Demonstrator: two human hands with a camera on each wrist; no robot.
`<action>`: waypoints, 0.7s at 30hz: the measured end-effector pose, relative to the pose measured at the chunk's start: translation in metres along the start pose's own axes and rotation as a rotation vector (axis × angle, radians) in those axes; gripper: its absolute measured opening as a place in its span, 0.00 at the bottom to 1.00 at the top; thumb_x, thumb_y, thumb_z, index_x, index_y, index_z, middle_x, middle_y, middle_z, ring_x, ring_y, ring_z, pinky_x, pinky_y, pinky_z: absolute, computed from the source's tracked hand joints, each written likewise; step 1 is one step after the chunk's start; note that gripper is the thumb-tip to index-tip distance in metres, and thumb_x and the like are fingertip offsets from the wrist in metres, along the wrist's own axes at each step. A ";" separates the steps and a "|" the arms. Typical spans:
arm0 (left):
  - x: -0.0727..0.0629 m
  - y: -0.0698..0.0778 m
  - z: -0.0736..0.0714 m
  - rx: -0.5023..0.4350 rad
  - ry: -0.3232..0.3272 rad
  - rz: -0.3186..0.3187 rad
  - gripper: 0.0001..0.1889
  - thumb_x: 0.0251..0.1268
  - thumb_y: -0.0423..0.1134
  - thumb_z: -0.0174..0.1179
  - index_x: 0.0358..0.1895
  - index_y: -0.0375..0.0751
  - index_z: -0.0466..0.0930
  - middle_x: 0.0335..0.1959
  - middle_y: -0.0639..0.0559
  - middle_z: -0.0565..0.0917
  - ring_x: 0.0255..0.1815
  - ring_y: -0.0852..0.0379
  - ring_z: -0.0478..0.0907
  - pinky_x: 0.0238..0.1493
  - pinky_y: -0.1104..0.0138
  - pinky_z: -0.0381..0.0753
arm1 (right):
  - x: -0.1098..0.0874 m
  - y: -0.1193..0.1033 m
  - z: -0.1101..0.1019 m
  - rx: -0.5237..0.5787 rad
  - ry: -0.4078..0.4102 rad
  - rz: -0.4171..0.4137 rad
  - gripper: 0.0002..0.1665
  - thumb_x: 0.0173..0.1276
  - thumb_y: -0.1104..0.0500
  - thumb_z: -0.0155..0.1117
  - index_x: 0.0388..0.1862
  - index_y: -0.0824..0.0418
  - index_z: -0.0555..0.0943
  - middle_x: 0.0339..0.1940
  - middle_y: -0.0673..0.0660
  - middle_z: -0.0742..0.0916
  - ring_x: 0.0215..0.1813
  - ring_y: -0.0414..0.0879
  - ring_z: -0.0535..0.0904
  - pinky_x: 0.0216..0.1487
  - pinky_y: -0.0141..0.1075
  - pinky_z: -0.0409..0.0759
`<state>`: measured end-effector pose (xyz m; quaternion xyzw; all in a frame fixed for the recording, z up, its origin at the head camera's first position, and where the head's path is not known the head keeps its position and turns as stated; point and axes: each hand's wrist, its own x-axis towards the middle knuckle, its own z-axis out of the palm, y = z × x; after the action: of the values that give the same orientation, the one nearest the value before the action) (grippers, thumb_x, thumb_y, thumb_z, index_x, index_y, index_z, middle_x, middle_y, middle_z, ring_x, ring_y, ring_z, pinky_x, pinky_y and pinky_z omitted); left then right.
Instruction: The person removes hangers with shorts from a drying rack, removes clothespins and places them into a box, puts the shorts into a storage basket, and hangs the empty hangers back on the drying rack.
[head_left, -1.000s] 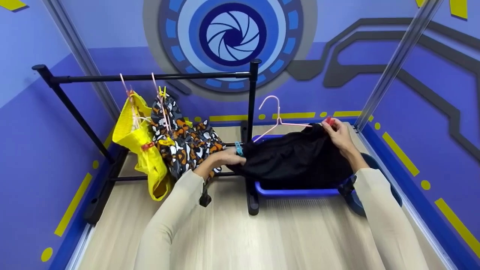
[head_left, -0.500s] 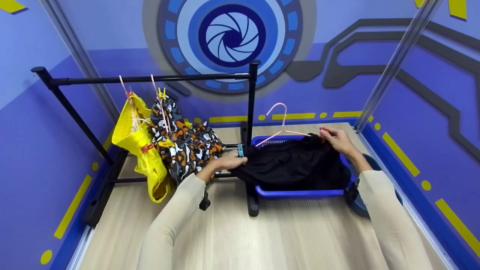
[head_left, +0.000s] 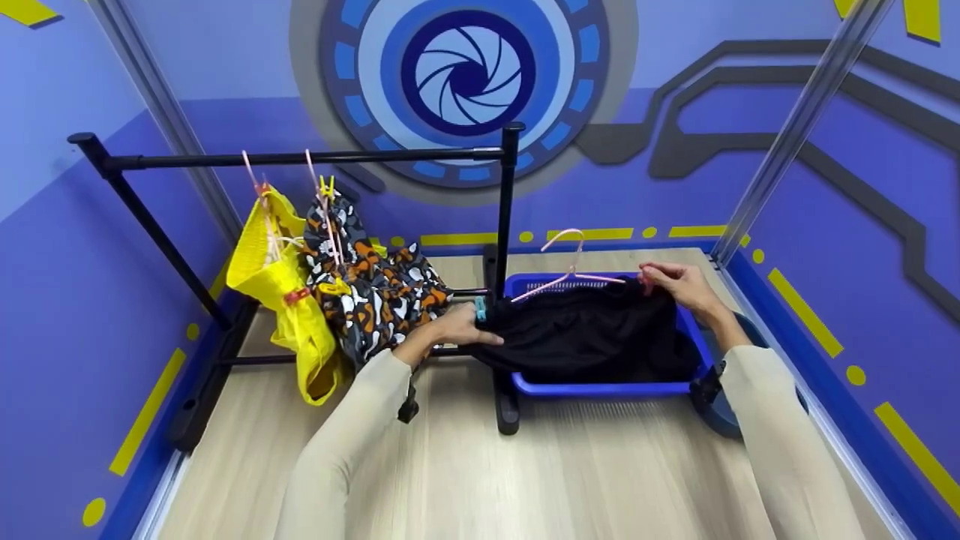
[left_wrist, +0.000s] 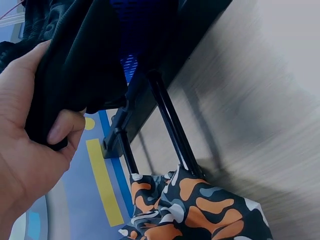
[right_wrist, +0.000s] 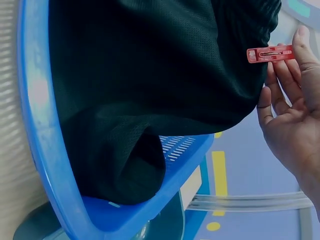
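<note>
A black garment with a gathered waistband (head_left: 585,334), seemingly shorts, lies across the blue basket (head_left: 604,389) on a pink hanger (head_left: 576,264). My left hand (head_left: 457,325) grips the garment's left end, and in the left wrist view its fingers curl round the black cloth (left_wrist: 82,65). A teal clothespin (head_left: 480,309) sits at the waistband's left corner, beside that hand. At the opposite corner, my right hand (head_left: 686,289) pinches a red clothespin (right_wrist: 270,54) between thumb and fingers. In the right wrist view the clothespin's tip meets the waistband edge.
A black rack (head_left: 315,157) stands at left, bearing yellow shorts (head_left: 281,292) and patterned shorts (head_left: 375,300) on pink hangers. Its right foot (head_left: 508,409) adjoins the basket. A dark round basin (head_left: 724,409) lies right of the basket. Walls surround the wooden floor (head_left: 450,465).
The hanger has sunk and shifted slightly right. The garment's right side and my right hand have come down, so the cloth lies lower over the basket. My left hand's thumb now reaches further across the cloth.
</note>
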<state>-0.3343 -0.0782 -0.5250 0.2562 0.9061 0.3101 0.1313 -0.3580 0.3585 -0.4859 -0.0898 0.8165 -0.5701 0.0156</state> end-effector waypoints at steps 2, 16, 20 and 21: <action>0.001 -0.001 0.002 0.043 0.050 0.038 0.21 0.56 0.53 0.75 0.26 0.43 0.75 0.21 0.59 0.63 0.25 0.60 0.63 0.29 0.67 0.69 | 0.000 -0.002 0.000 -0.012 0.017 0.011 0.29 0.77 0.51 0.61 0.63 0.74 0.78 0.36 0.42 0.91 0.42 0.32 0.84 0.50 0.23 0.79; 0.004 -0.009 0.008 -0.097 0.147 0.164 0.25 0.57 0.40 0.75 0.58 0.34 0.84 0.55 0.39 0.87 0.57 0.43 0.83 0.62 0.55 0.80 | -0.008 -0.038 0.005 0.293 0.144 -0.059 0.12 0.76 0.59 0.63 0.45 0.66 0.89 0.31 0.50 0.93 0.43 0.38 0.88 0.49 0.26 0.80; 0.004 -0.010 0.007 -0.040 0.152 0.186 0.25 0.57 0.41 0.75 0.58 0.36 0.84 0.55 0.40 0.88 0.57 0.43 0.84 0.61 0.55 0.80 | -0.003 -0.039 0.005 0.467 0.163 -0.071 0.12 0.76 0.61 0.61 0.39 0.59 0.91 0.31 0.49 0.93 0.41 0.38 0.87 0.45 0.29 0.78; 0.004 -0.011 0.007 -0.008 0.152 0.188 0.25 0.58 0.42 0.75 0.58 0.36 0.84 0.54 0.40 0.88 0.56 0.42 0.84 0.60 0.54 0.81 | -0.002 -0.041 0.005 0.483 0.167 -0.071 0.12 0.77 0.61 0.61 0.38 0.58 0.91 0.30 0.49 0.93 0.40 0.38 0.87 0.44 0.29 0.77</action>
<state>-0.3388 -0.0801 -0.5373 0.3152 0.8842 0.3431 0.0336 -0.3507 0.3405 -0.4498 -0.0648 0.6513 -0.7543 -0.0509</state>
